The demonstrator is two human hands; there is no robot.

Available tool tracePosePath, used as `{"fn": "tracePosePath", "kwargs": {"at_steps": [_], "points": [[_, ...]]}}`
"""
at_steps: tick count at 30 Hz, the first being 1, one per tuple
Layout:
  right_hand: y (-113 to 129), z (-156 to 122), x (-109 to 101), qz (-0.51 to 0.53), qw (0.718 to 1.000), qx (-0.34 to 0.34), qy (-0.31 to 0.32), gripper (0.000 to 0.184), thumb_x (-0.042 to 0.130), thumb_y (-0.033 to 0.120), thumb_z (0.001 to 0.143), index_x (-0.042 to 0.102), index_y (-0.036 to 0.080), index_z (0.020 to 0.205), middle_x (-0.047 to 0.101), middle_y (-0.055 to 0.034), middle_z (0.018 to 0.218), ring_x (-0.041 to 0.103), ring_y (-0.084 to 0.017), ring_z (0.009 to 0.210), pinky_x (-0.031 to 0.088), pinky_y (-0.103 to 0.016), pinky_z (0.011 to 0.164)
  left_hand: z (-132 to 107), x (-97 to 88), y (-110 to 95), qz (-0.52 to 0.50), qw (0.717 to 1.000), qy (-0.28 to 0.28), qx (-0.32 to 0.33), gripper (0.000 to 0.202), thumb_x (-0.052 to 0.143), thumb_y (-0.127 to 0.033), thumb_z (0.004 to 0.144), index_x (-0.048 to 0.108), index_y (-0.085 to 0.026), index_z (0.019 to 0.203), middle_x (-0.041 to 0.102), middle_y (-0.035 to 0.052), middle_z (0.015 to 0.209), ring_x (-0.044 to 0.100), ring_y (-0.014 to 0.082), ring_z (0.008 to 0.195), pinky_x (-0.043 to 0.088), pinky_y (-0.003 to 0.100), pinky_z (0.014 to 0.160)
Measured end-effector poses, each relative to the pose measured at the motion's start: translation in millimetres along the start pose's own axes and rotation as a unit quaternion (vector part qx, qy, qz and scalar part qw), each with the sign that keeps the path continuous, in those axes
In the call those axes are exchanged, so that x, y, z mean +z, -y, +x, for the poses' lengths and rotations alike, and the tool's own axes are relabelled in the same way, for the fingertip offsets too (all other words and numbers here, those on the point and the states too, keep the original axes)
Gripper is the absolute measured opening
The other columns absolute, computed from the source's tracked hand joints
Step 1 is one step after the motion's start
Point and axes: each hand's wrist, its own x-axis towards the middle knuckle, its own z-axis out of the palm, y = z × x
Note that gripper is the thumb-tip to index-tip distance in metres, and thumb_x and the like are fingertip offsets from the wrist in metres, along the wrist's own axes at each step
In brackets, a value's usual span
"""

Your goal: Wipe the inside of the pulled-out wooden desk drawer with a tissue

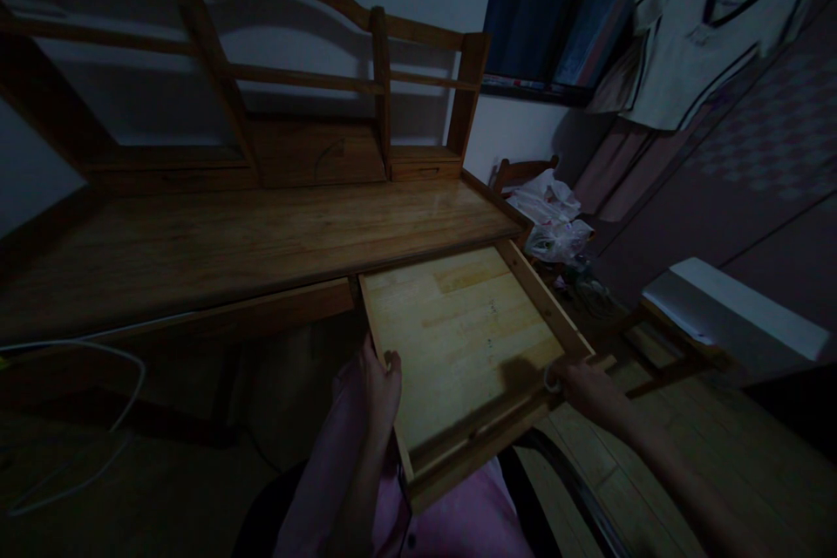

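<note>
Remotely, I see a rectangular tan wooden drawer [458, 340] before a flat brown wooden desktop [261, 222], arched brown wooden hutch [307, 78] behind.

worn: pink garment [474, 510] | dark round button [411, 541] | forearms [660, 452]: bare

We log the drawer [458, 323] as pale wood, smooth, mostly matt. Surface [261, 227] reads as browner wood, visible grain, soft sheen. Shelf unit [320, 148]: brown wood too. We tag the bags [546, 196] thin crinkled plastic, shiny; hanging shirt [686, 52], matt cloth; floor [588, 445], smooth, wood-look.
</note>
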Motion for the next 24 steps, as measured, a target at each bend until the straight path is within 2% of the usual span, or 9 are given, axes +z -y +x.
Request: {"fn": "tracePosePath", "kwargs": {"at_steps": [3,5,7,13,15,19,24], "points": [[24.8,-3.7,-7.6,-0.005,0.999,-0.006,0.031,0.033,0.052,0.009,0.087,0.08,0.021,0.098,0.081,-0.0084,0.098,0.076,-0.024,0.095,0.046,-0.029,0.079,0.5,0.3,0.5,0.001,1.0,0.002,-0.004,0.065,0.057,-0.028,0.092,0.044,-0.01,0.152,0.055,0.0255,0.152,0.055,0.0353,0.141,0.044,0.052,0.117],[39.7,-7.8,-12.5,-0.002,0.999,-0.017,0.031,0.03,0.051,0.015,0.091,0.08,0.022,0.096,0.081,-0.0073,0.097,0.076,-0.025,0.093,0.046,-0.03,0.078,0.8,0.2,0.3,-0.002,1.0,0.003,-0.005,0.064,0.058,-0.028,0.091,0.044,-0.01,0.152,0.055,0.0257,0.152,0.055,0.0354,0.14,0.045,0.052,0.116],[49.4,-12.0,-14.7,0.025,0.999,-0.036,0.028,0.031,0.05,0.015,0.09,0.079,0.023,0.095,0.081,-0.0057,0.096,0.075,-0.024,0.094,0.045,-0.03,0.079,1.0,0.0,0.2,-0.004,1.0,0.001,0.002,0.064,0.057,-0.027,0.091,0.045,-0.01,0.151,0.054,0.0252,0.153,0.053,0.0349,0.142,0.044,0.051,0.118],[54.9,-18.0,-10.8,0.119,0.988,-0.089,0.045,0.036,0.049,0.006,0.079,0.077,0.023,0.094,0.08,-0.0024,0.096,0.074,-0.021,0.095,0.047,-0.029,0.084,0.2,0.2,0.9,-0.01,1.0,0.009,-0.006,0.066,0.057,-0.029,0.091,0.044,-0.007,0.152,0.053,0.027,0.153,0.053,0.0359,0.143,0.044,0.05,0.118],[59.4,-19.0,-10.9,0.148,0.982,-0.11,0.049,0.037,0.049,0.005,0.077,0.077,0.024,0.092,0.08,-0.0017,0.095,0.074,-0.02,0.092,0.048,-0.028,0.084,-0.3,0.7,1.4,-0.016,1.0,0.005,-0.01,0.066,0.057,-0.03,0.092,0.044,-0.009,0.152,0.054,0.0253,0.152,0.054,0.0347,0.142,0.045,0.049,0.118],[76.3,-21.4,-10.9,0.195,0.966,-0.161,0.048,0.037,0.048,0.004,0.078,0.078,0.023,0.088,0.081,-0.003,0.094,0.074,-0.02,0.091,0.051,-0.028,0.084,-0.8,0.8,1.4,-0.011,1.0,0.0,-0.002,0.063,0.058,-0.029,0.091,0.045,-0.015,0.151,0.055,0.0222,0.152,0.054,0.0333,0.142,0.045,0.05,0.118],[94.7,-25.4,-5.5,0.214,0.959,-0.182,0.044,0.038,0.049,0.004,0.08,0.08,0.022,0.092,0.081,-0.0034,0.097,0.074,-0.021,0.095,0.052,-0.029,0.088,-1.1,-0.1,-2.7,-0.015,1.0,-0.001,-0.002,0.064,0.057,-0.027,0.091,0.044,-0.011,0.152,0.052,0.0252,0.155,0.053,0.0348,0.143,0.044,0.05,0.118]]}}
